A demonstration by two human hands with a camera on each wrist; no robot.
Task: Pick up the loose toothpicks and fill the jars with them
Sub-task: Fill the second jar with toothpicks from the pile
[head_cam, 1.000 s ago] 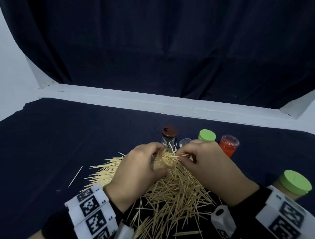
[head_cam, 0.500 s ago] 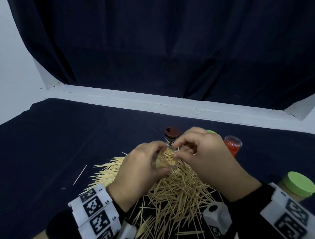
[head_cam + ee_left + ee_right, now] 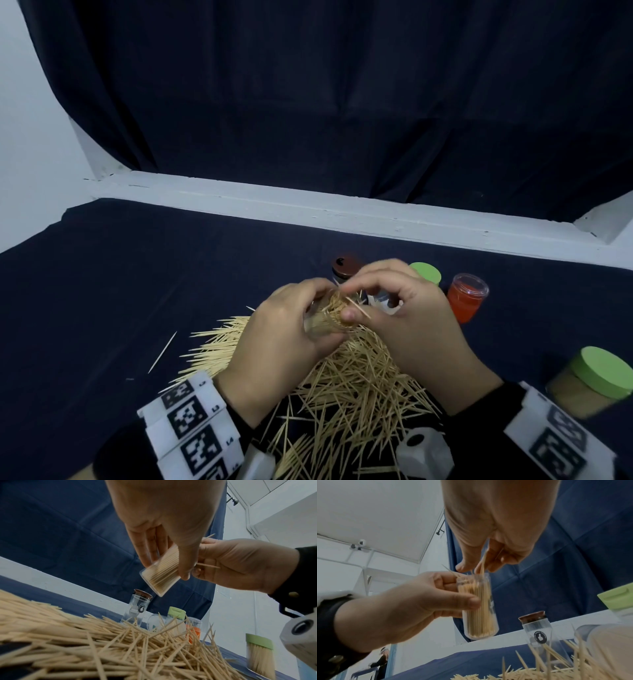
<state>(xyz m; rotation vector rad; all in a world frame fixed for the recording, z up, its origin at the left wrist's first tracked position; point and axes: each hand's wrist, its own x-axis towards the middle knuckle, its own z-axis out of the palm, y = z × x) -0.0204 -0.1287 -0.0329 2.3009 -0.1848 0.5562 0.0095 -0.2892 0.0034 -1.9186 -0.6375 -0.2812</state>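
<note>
right hand [image 3: 411,329] risen, perhaps pinching toothpicks [image 3: 483,559]

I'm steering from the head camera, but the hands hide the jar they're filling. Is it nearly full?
Observer: Yes. In the right wrist view, the clear jar held in the left hand is stuffed nearly to its rim.
Operator: What's the other hand doing?
Observer: The right hand pinches a few toothpicks just above the jar's open mouth.
Operator: Is the jar with the brown lid filled too?
Observer: No. The left wrist view shows the brown-lidded jar standing capped, and it looks empty through its clear wall.
</note>
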